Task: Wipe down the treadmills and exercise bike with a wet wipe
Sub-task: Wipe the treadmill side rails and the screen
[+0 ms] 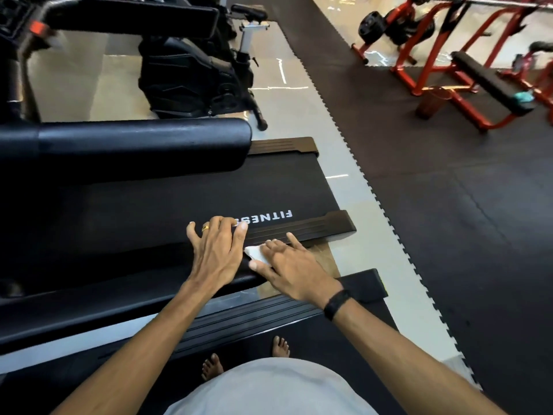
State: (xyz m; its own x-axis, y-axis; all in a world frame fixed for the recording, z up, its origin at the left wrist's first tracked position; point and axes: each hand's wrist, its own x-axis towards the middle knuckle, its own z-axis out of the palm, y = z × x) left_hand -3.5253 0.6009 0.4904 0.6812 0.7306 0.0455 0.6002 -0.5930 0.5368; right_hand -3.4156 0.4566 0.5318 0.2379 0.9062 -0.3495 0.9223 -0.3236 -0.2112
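White wipe point(256, 253) on treadmill point(167, 202) side rail, pinned under right hand point(291, 268), fingers flat, pressing for scrub. Left hand point(217, 247) beside it, spread loose on rail, empty, likely bracing. Bike point(191, 73) beyond treadmill, untouched.

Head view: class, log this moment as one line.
right hand presses wet wipe | treadmill side rail | left hand braces on belt
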